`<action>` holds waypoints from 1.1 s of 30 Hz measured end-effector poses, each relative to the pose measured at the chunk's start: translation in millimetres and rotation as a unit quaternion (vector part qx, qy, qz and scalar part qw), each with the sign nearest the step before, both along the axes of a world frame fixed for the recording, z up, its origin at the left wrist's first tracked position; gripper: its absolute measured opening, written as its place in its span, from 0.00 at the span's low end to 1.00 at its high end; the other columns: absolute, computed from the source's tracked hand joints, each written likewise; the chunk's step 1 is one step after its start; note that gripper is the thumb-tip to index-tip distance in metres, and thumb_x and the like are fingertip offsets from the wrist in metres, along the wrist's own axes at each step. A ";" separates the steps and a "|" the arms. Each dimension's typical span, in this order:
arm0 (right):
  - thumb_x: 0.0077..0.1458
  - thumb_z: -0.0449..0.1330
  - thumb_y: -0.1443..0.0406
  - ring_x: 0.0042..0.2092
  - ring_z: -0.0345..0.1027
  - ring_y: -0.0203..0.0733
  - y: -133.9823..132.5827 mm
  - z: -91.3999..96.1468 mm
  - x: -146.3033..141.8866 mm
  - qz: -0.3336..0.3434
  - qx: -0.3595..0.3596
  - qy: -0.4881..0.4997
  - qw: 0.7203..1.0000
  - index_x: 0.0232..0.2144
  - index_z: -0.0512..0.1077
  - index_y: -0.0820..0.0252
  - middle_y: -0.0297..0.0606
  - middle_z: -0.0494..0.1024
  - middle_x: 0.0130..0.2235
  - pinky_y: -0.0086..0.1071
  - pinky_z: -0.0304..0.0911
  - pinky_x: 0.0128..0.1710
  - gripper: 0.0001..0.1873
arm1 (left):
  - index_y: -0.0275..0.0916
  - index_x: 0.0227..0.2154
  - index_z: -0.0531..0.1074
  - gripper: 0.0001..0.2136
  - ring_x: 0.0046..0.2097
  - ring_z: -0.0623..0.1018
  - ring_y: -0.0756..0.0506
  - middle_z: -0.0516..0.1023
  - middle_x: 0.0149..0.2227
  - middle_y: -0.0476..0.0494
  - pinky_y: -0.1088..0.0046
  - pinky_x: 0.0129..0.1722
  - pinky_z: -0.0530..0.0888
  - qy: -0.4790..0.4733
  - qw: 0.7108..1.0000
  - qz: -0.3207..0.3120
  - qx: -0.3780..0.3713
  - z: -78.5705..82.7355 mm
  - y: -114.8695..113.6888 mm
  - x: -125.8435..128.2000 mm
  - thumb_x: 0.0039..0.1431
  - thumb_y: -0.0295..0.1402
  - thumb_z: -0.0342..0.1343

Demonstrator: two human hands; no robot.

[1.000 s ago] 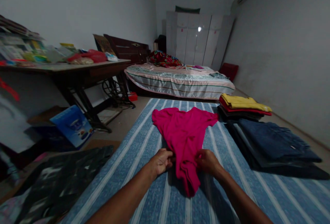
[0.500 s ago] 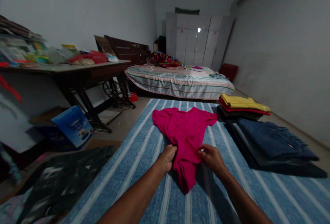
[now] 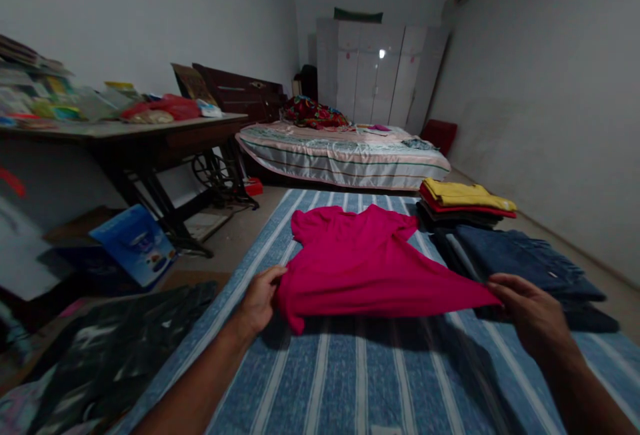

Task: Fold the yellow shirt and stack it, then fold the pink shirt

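A bright pink T-shirt (image 3: 360,258) lies on the blue striped bedsheet (image 3: 345,381), its sleeves and neck at the far end. My left hand (image 3: 261,298) pinches the shirt's near left edge. Out to the right, my right hand (image 3: 530,305) grips the other near corner, pulling it into a long point. The near hem is stretched between both hands and lifted a little off the sheet, casting a shadow below. Just past my right hand lies a stack of folded jeans (image 3: 525,258).
Behind the jeans is a pile of folded clothes with a yellow garment (image 3: 467,195) on top. Dark clothing (image 3: 135,335) lies low on the left. A cluttered sewing-machine table (image 3: 165,131) stands at the left wall. Beyond are another bed (image 3: 345,158) and a wardrobe (image 3: 373,78).
My hands have moved apart, the right one far to the right. The shirt's bunched lower part is now spread wide and pulled taut between them.
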State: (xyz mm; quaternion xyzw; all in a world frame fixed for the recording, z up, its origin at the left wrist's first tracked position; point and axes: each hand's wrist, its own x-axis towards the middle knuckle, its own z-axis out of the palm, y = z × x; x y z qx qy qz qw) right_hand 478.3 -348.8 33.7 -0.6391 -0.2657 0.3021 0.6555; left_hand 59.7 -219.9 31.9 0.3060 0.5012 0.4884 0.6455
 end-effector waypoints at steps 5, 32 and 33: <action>0.34 0.68 0.56 0.18 0.58 0.33 -28.0 -46.0 0.2 0.102 -0.112 -0.055 0.987 0.28 0.75 0.61 0.30 0.69 0.17 0.27 0.53 0.17 0.18 | 0.38 0.18 0.62 0.08 0.12 0.61 0.54 0.63 0.11 0.55 0.81 0.12 0.55 0.006 0.997 -0.047 -0.068 -12.5 -17.7 -31.8 0.43 0.32 0.56; 0.50 0.49 0.72 0.44 0.72 0.46 -29.4 -96.7 -30.1 0.172 -0.093 -0.669 0.717 0.36 0.75 0.55 0.44 0.76 0.43 0.36 0.69 0.43 0.17 | 0.34 0.29 0.71 0.20 0.12 0.57 0.58 0.69 0.17 0.52 0.81 0.11 0.48 0.155 0.915 -0.370 -0.042 -20.6 -59.8 -81.8 0.39 0.46 0.66; 0.50 0.50 0.72 0.44 0.73 0.45 -27.9 -98.7 -26.0 0.172 -0.093 -0.661 0.725 0.37 0.75 0.55 0.43 0.76 0.44 0.36 0.69 0.43 0.17 | 0.34 0.29 0.71 0.20 0.12 0.57 0.58 0.69 0.17 0.52 0.81 0.11 0.48 0.154 0.916 -0.368 -0.041 -22.3 -59.8 -85.2 0.39 0.45 0.66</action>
